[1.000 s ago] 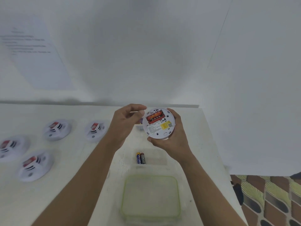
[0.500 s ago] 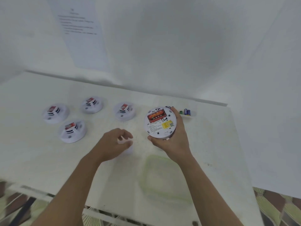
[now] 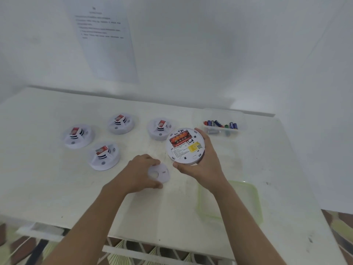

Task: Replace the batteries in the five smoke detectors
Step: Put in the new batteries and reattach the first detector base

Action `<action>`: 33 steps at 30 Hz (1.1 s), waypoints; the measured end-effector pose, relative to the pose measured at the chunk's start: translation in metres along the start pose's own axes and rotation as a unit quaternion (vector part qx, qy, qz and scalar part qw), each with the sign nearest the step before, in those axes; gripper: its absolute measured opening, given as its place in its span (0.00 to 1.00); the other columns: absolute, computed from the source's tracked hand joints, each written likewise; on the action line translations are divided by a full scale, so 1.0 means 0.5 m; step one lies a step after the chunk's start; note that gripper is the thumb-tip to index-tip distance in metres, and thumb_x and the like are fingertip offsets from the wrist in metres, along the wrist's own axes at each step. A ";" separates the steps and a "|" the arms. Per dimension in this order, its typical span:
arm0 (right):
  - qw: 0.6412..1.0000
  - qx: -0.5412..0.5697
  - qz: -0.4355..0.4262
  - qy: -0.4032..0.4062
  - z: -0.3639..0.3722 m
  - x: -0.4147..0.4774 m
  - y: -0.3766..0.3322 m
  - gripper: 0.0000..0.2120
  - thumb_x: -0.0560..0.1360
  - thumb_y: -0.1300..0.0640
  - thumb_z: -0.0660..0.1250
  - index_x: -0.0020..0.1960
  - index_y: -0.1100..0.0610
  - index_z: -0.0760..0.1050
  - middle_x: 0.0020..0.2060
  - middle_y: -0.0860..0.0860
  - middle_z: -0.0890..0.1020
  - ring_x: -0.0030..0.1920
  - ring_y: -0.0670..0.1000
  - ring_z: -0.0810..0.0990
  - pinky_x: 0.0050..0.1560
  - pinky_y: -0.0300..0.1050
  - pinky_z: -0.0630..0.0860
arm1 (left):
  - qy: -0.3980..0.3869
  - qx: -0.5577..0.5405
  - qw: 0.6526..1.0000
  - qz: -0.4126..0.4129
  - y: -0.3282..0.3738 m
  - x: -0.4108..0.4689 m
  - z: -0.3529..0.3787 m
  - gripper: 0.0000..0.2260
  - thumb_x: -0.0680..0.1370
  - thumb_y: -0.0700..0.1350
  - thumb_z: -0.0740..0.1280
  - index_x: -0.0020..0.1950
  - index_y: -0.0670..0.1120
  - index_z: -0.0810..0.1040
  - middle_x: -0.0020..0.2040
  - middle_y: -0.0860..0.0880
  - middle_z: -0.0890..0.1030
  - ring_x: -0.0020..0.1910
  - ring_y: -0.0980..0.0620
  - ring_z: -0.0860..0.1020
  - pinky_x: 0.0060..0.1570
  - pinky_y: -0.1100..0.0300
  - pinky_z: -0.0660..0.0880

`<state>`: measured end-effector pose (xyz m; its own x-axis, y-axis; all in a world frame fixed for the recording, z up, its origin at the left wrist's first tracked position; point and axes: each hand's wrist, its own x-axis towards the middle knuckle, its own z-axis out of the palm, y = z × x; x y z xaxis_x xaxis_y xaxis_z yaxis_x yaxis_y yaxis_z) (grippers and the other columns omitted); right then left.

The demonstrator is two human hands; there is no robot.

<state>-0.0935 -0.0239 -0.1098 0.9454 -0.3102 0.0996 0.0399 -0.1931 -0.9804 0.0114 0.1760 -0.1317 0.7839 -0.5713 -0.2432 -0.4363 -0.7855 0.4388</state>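
Four detectors (image 3: pixel 78 136) (image 3: pixel 121 123) (image 3: pixel 160 129) (image 3: pixel 103 155) sit on the table (image 3: pixel 38 178); the right hand (image 3: pixel 202 169) grips a fifth detector (image 3: pixel 185 146), back up, above it. The left hand (image 3: pixel 137 173) curls round one cover (image 3: pixel 159 173) lying there (batteries (image 3: pixel 219 124) in one box (image 3: pixel 241 119): too blurred to count)

A printed sheet (image 3: pixel 107 44) is fixed to the wall (image 3: pixel 210 54); a green-rimmed lid (image 3: pixel 235 203) is laid near the front edge of the table (image 3: pixel 57 188).

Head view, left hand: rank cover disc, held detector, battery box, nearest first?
1. Cover disc, in the left hand itself.
2. Held detector, just right, in the right hand.
3. Battery box, far back right.
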 end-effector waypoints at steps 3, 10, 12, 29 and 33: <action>1.000 0.011 0.012 -0.019 0.010 -0.004 -0.005 0.47 0.64 0.68 0.82 0.75 0.49 0.63 0.64 0.46 0.78 0.65 0.46 0.78 0.48 0.50 0.84 | -0.009 -0.013 1.000 0.008 -0.021 -0.006 -0.012 0.36 0.65 0.56 0.80 0.71 0.50 0.74 0.60 0.55 0.74 0.55 0.55 0.72 0.49 0.64 0.69; 0.999 0.005 0.010 -0.039 0.023 -0.009 -0.018 0.44 0.63 0.70 0.81 0.72 0.49 0.65 0.61 0.45 0.78 0.55 0.31 0.77 0.42 0.34 0.80 | 0.038 -0.072 0.997 0.008 -0.059 -0.023 -0.041 0.28 0.64 0.54 0.79 0.62 0.53 0.78 0.53 0.58 0.77 0.49 0.61 0.76 0.41 0.69 0.70; 0.999 0.007 0.017 -0.050 0.026 -0.008 -0.018 0.45 0.63 0.69 0.82 0.72 0.47 0.66 0.60 0.44 0.79 0.58 0.36 0.78 0.45 0.38 0.82 | 0.077 -0.126 0.989 0.001 -0.063 -0.031 -0.067 0.25 0.64 0.53 0.80 0.59 0.54 0.78 0.53 0.57 0.79 0.47 0.62 0.77 0.39 0.68 0.72; 0.989 0.043 0.017 -0.142 0.037 0.002 -0.039 0.46 0.62 0.70 0.81 0.70 0.47 0.63 0.64 0.50 0.75 0.64 0.51 0.78 0.45 0.49 0.83 | 0.101 -0.277 0.948 0.120 0.020 -0.066 -0.164 0.23 0.68 0.48 0.80 0.60 0.57 0.77 0.58 0.59 0.79 0.57 0.61 0.78 0.46 0.62 0.81; 0.988 0.079 0.015 -0.133 0.026 0.003 -0.038 0.44 0.63 0.68 0.80 0.73 0.49 0.65 0.66 0.51 0.77 0.66 0.55 0.78 0.55 0.54 0.82 | 0.087 -0.348 0.929 0.093 0.031 -0.067 -0.155 0.20 0.70 0.47 0.78 0.60 0.53 0.79 0.54 0.55 0.83 0.50 0.53 0.83 0.40 0.58 0.82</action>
<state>-0.0888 -0.0087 -0.0932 0.9976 -0.0534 0.0433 0.0415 -0.0341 -0.9986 0.0127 0.2012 -0.0495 0.8099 -0.5865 0.0094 -0.2275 -0.2993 0.9266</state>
